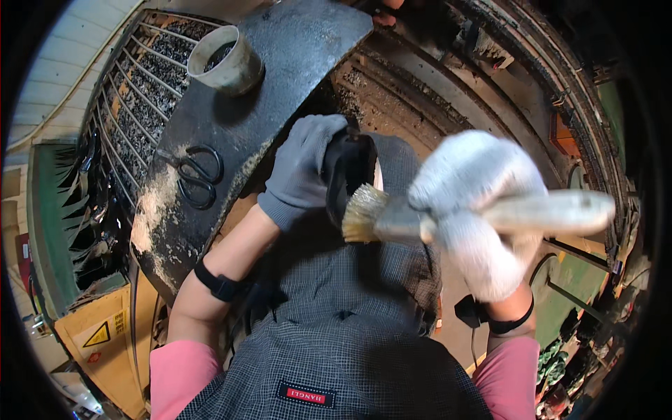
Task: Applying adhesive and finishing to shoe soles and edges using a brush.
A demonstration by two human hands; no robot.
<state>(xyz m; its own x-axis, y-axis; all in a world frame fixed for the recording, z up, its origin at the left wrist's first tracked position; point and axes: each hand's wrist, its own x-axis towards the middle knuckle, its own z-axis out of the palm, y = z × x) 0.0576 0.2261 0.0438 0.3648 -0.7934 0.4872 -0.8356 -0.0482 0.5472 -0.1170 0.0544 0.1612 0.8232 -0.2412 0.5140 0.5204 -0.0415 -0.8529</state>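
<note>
My left hand (pixel 302 161), in a grey knit glove, is closed around a dark, glossy black piece shaped like a shoe (pixel 350 164), held upright before my apron. Part of it is hidden behind the fingers and the brush. In a white glove, my right hand (pixel 479 203) grips a flat paintbrush (pixel 588 211) by its pale handle. The brush lies nearly level, its yellowish bristles pointing left. In this view the bristle tips overlap the lower edge of the black piece; whether they touch it I cannot tell. Motion blurs the right hand.
On the black worktop (pixel 294 56) at left stand a whitish tub (pixel 234 70) with dark contents and black-handled scissors (pixel 199 175). Dried residue crusts the worktop's edge. Beyond it is a metal rack (pixel 150 73) over dark scraps. Curved rails (pixel 539 66) run along the far right.
</note>
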